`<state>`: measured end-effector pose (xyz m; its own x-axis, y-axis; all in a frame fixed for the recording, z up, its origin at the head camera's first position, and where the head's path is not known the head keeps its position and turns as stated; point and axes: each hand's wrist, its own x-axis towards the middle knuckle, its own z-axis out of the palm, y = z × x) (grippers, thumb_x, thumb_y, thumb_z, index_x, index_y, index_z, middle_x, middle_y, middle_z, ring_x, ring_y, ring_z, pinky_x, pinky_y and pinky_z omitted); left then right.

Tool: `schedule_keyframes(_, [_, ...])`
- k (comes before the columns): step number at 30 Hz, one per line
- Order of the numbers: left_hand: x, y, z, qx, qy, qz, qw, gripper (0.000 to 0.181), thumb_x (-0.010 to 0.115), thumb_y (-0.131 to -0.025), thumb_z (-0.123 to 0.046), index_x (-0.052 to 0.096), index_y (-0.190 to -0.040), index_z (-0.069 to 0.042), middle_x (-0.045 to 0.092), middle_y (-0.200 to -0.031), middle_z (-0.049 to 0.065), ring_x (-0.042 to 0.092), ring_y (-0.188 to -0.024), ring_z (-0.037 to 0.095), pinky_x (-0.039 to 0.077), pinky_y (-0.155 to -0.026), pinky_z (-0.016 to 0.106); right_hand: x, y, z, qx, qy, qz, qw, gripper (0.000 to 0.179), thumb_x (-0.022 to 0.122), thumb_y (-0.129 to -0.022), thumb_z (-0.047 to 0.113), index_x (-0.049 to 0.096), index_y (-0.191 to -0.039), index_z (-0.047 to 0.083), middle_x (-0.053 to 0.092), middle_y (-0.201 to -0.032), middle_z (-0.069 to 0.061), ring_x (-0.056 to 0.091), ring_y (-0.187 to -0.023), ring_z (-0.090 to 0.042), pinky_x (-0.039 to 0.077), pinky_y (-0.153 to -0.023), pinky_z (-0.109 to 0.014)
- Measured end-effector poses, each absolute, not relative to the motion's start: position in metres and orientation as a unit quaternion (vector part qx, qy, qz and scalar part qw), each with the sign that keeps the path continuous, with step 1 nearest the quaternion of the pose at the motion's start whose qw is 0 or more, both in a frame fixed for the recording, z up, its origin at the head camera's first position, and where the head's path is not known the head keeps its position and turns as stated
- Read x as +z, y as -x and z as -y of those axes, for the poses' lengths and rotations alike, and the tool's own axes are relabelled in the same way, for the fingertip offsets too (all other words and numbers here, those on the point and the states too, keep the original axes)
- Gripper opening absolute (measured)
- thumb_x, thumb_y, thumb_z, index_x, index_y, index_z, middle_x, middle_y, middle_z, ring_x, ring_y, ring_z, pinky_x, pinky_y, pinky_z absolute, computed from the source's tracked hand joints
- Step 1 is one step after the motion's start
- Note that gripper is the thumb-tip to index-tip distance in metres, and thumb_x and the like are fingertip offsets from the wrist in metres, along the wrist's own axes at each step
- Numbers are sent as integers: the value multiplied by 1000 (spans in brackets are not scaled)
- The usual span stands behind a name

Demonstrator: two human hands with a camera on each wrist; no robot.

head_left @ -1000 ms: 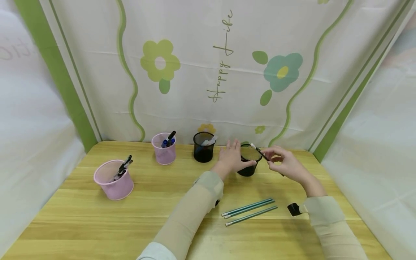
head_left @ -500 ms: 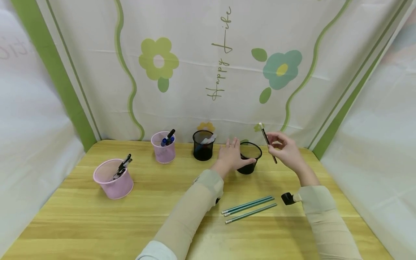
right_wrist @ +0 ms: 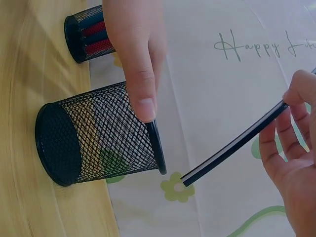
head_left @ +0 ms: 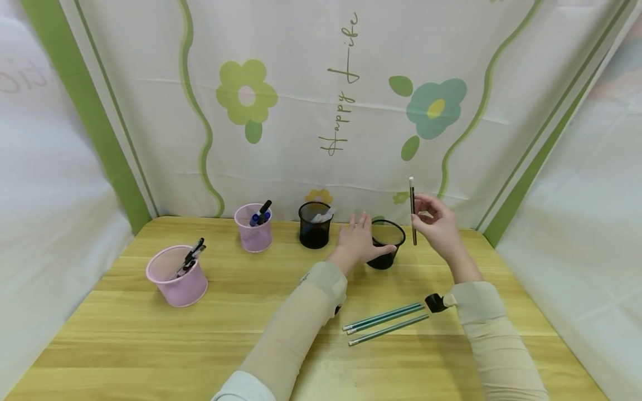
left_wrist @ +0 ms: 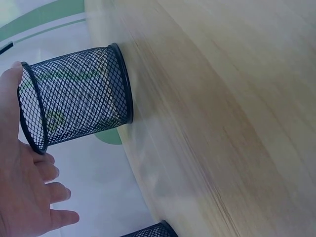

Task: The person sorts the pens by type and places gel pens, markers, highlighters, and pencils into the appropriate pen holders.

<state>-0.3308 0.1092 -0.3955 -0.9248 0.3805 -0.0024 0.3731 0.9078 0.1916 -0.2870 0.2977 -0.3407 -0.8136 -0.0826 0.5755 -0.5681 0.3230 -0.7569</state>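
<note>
An empty-looking black mesh pen cup (head_left: 383, 260) stands upright at the back right of the table. My left hand (head_left: 358, 243) rests against its rim, thumb across the near side and fingers spread out straight at its left. In the left wrist view the same mesh cup (left_wrist: 74, 94) sits beside the thumb and fingers. My right hand (head_left: 435, 223) pinches a dark, striped pencil (head_left: 413, 207) with a white end up. It is held nearly vertical, right of the cup and apart from it; the right wrist view shows the pencil's lower end (right_wrist: 197, 173) outside the rim.
Several green pencils (head_left: 386, 329) lie in front of the cup. Another black mesh cup (head_left: 314, 236) with items stands to its left. Further left are a small pink cup (head_left: 256, 239) and a larger pink cup (head_left: 181, 289), both with pens. A patterned cloth (head_left: 296, 111) hangs behind.
My right hand has lifted the pencil and turned it from a slant to nearly upright, with the forearm swinging left. My left hand has stayed on the cup.
</note>
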Motion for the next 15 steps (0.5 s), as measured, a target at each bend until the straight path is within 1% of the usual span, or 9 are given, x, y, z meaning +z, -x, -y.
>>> schedule_keyframes(2, [-396,331,-109,95,-192,-977,18,113,35,-87,-89,14,-166,-11,11,-171,6,12,-156,32,25,-120,53,-341,288,-296,553,-203,775,229,41,59,-90,-17,57,-131,-12,59,-104,-3,57,-96,-11,52,-85,-16])
schedule_keyframes(4, [-395,332,-109,95,-191,-977,18,113,36,-87,-89,14,-166,-11,11,-171,6,12,-156,32,25,-120,53,-342,289,-294,564,-195,767,236,40,59,-91,-17,59,-130,-8,59,-104,-3,57,-96,-12,52,-84,-17])
schedule_keyframes(8, [-395,332,-109,93,-189,-977,18,114,36,-86,-90,14,-166,-12,10,-172,5,12,-156,32,25,-121,53,-347,292,-292,586,-188,748,248,43,59,-90,-18,66,-127,5,58,-102,-2,58,-95,-13,53,-81,-17])
schedule_keyframes(12, [-396,332,-109,90,-188,-978,17,114,35,-86,-90,14,-166,-12,10,-172,5,12,-156,31,25,-121,53,-352,295,-290,615,-174,725,256,48,58,-89,-20,68,-119,17,58,-100,-2,58,-94,-14,53,-78,-17])
schedule_keyframes(15, [-397,331,-109,90,-187,-978,18,114,35,-86,-90,14,-166,-12,10,-172,4,12,-156,31,24,-121,53,-354,296,-289,636,-160,710,258,46,58,-89,-21,66,-115,16,58,-99,-1,58,-93,-13,52,-77,-16])
